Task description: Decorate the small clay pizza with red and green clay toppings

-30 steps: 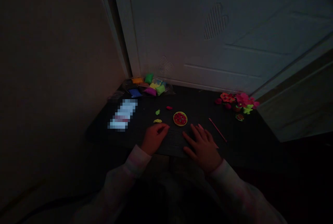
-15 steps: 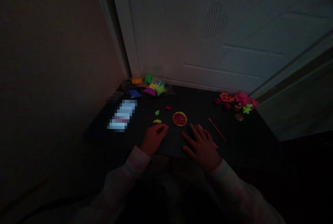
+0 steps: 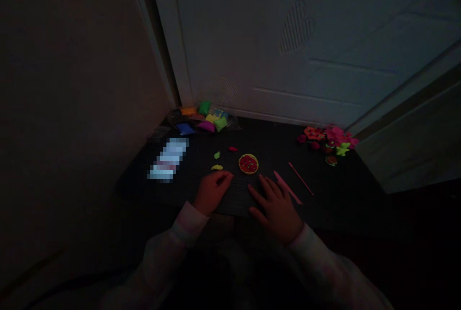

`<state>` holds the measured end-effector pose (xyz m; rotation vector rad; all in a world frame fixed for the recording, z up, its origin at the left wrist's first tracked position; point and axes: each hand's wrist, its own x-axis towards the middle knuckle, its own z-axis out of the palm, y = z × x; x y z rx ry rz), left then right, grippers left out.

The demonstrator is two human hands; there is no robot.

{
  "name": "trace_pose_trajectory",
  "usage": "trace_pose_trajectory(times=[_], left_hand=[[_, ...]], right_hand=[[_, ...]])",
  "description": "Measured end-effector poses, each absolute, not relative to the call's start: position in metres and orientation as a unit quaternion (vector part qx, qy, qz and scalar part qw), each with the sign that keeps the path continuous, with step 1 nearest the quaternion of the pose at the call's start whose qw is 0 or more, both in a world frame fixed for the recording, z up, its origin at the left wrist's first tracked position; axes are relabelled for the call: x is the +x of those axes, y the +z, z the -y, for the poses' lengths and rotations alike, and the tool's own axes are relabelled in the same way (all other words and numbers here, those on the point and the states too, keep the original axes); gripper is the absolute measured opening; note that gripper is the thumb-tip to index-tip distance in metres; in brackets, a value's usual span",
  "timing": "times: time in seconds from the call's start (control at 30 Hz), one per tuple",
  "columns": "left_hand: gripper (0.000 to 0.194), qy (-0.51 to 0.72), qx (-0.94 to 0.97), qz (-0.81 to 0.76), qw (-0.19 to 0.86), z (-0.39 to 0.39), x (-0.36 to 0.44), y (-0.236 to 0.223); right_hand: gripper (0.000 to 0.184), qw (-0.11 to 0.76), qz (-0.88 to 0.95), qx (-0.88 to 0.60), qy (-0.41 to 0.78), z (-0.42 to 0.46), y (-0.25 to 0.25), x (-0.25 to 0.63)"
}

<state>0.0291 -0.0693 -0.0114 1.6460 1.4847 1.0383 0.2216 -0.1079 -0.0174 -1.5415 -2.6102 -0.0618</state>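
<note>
My left hand (image 3: pixel 213 192) rests at the front of the dark table, fingers curled and thumb against the index finger; whether anything small is in them is hidden. My right hand (image 3: pixel 277 208) lies flat with spread fingers, holding nothing. Between and beyond them sits a small round clay pizza (image 3: pixel 248 164), yellow-rimmed with a red top. A pink plastic clay knife (image 3: pixel 288 188) lies just right of my right fingers, and a thin pink stick (image 3: pixel 301 178) beyond it. Near my left hand are a yellow clay piece (image 3: pixel 217 167), a green one (image 3: pixel 216 155) and a red one (image 3: pixel 233 149).
Colourful clay packets (image 3: pixel 207 126) lie in clear wrapping at the back left. A phone-like bright, pixelated rectangle (image 3: pixel 169 160) is at the left. Pink, orange and green clay shapes (image 3: pixel 334 138) cluster at the back right, with a small burger-like piece (image 3: pixel 331 160). A white panel (image 3: pixel 252 36) stands behind the table.
My right hand has shifted slightly left and toward me, uncovering more of the pink knife. My left hand stays in nearly the same place.
</note>
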Motion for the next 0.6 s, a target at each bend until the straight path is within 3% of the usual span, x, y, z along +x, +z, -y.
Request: trace_pose_trajectory(times=[0.6], left_hand=[[0.021,0.391,0.653,-0.572,0.306,0.069,0.028,-0.017]], right_hand=[[0.039,0.121,0.837,-0.533,-0.03,0.102,-0.019,0.236]])
